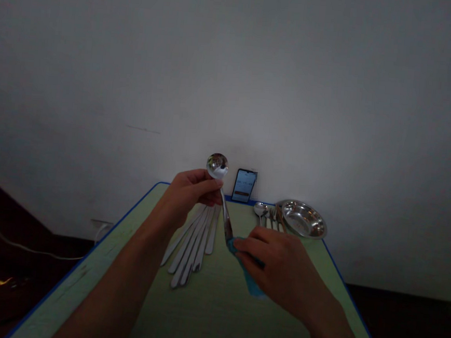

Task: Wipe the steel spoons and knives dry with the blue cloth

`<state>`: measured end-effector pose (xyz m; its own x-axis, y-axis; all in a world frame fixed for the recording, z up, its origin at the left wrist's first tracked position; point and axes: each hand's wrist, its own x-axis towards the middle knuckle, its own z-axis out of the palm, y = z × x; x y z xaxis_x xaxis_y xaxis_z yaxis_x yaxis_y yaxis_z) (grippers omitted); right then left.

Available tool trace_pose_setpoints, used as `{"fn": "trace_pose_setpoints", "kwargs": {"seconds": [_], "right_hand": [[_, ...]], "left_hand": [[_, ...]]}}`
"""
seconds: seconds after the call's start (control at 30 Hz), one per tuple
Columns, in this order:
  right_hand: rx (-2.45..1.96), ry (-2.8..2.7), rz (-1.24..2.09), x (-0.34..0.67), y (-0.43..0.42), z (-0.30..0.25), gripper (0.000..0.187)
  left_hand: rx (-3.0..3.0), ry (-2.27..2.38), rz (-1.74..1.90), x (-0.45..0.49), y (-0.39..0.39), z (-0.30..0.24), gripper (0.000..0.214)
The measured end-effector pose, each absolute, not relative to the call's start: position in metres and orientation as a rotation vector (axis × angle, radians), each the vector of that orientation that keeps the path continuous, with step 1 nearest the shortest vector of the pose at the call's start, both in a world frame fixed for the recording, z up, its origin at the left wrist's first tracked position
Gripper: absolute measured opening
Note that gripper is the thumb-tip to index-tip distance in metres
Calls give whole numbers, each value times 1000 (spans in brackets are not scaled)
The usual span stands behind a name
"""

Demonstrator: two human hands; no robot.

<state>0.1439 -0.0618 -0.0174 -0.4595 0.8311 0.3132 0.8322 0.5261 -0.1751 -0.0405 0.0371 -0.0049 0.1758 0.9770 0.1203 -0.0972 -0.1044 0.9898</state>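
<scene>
My left hand (pixel 192 192) pinches a shiny metal spoon (pixel 225 216) at its neck, just under the round bowl, which points up and away from me. The spoon is tilted, with its handle running down to the right. My right hand (pixel 276 261) grips a blue cloth (pixel 253 283) that is folded around the handle's lower end. The fingers partly hide the cloth and the handle tip. Beneath the left hand, several metal utensils (pixel 194 244) lie fanned on the table, their flat handles toward me and their far ends hidden.
A phone (pixel 244 185) with a lit screen leans on the wall (pixel 233 76) behind the table (pixel 213 319). At the back right are another spoon (pixel 260 209), several forks (pixel 272 217) and a metal bowl (pixel 303 219). A white cable (pixel 28 247) runs at the left.
</scene>
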Motion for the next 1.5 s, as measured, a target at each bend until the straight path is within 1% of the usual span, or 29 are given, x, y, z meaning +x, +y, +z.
{"fn": "trace_pose_setpoints", "kwargs": {"seconds": [0.13, 0.33, 0.53, 0.83, 1.1, 1.5], "right_hand": [[-1346, -2294, -6, 145, -61, -17, 16], [-1272, -2076, -186, 142, -55, -16, 23], [-1270, -2040, -300, 144, -52, -20, 22], [-1326, -2117, -309, 144, -49, -24, 23], [-1340, -2168, -257, 145, -50, -21, 22], [-1362, -2235, -195, 145, -53, -16, 22]], "left_hand": [[1413, 952, 1106, -39, 38, -8, 14], [1489, 910, 996, -32, 32, -9, 13], [1489, 854, 907, -22, 26, -12, 11], [1454, 873, 894, -21, 28, -14, 12], [1377, 900, 979, -22, 27, -11, 15], [1319, 917, 1000, -21, 29, -12, 15]]}}
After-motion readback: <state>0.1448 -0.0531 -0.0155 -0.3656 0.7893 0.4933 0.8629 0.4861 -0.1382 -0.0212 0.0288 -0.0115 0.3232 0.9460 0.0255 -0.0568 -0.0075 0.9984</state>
